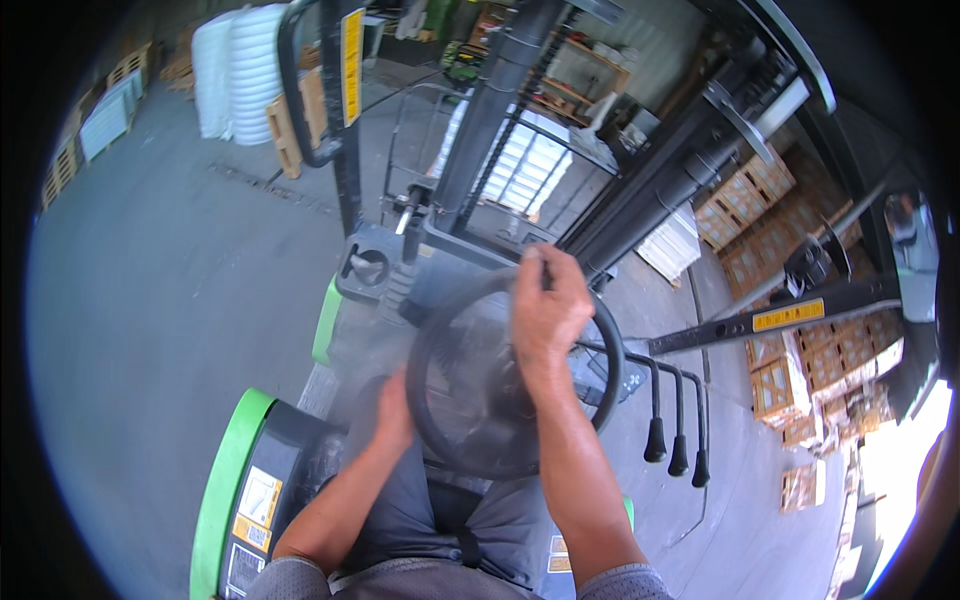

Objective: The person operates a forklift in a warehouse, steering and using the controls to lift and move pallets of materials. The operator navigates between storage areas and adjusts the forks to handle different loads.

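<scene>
I sit in a forklift with a black steering wheel (613, 360) before me. My right hand (553, 305) is closed over the top of the wheel's rim, fingers curled down. Beside the left of the rim, just above my left thigh, is my left hand (394, 412); its fingers are hidden and blurred, and I cannot tell whether it touches the wheel. Three black-knobbed levers (678, 456) stand to the right of the wheel, with neither hand on them.
The dark mast (500, 110) rises ahead, with a white stacked load (515, 170) beyond it. White wrapped rolls (240, 75) and a wooden pallet (284, 135) stand far left. Stacked crates (770, 250) line the right side. A green-edged body panel (228, 490) lies to my left.
</scene>
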A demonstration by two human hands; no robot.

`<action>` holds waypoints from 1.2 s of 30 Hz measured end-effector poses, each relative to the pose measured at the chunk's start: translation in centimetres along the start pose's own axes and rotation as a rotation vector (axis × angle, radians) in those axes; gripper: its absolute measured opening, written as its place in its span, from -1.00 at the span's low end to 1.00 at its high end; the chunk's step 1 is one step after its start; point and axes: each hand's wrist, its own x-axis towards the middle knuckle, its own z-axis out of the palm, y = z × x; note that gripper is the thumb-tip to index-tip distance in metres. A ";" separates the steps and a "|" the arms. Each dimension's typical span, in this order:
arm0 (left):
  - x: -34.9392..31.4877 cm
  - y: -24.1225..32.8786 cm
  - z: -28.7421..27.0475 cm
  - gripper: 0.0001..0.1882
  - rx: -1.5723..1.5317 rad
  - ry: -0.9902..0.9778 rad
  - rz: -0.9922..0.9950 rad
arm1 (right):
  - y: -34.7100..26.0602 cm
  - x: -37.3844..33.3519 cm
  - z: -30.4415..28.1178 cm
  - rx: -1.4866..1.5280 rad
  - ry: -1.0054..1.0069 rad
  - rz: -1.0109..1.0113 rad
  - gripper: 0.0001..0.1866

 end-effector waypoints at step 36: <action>49.6 -4.5 41.7 -0.41 0.932 0.200 0.641 | 49.3 32.6 0.4 0.068 -0.110 0.120 -0.62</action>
